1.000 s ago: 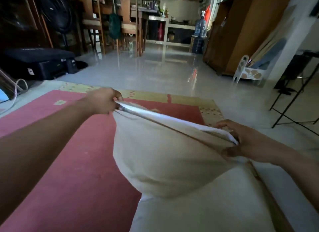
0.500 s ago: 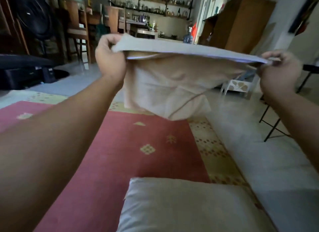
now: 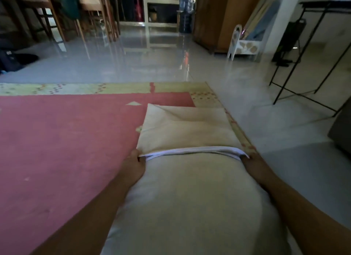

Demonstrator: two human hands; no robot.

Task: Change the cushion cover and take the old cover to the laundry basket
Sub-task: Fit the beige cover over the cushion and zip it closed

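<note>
A red rug (image 3: 66, 150) with a pale yellow border is filling the left half of the view, and a glossy tiled floor (image 3: 152, 55) is stretching off toward twelve o'clock. Next in size, a plump bare cushion (image 3: 190, 207) is lying lengthwise from six o'clock toward the centre, partly on the rug's right edge. Just past it, toward twelve o'clock, the cream cushion cover (image 3: 186, 129) is lying flat and empty, its white-lined mouth just overlapping the cushion's far end. The left hand (image 3: 133, 167) is pinching the mouth's corner at nine o'clock of the opening, and the right hand (image 3: 252, 164) is gripping the corner at three o'clock. The cover looks thin, limp and light, so it is likely to bunch and drag over the soft, springy filling; holding both corners of the hem wide seems the sensible grip, with the cushion squashing easily as it goes in.
</note>
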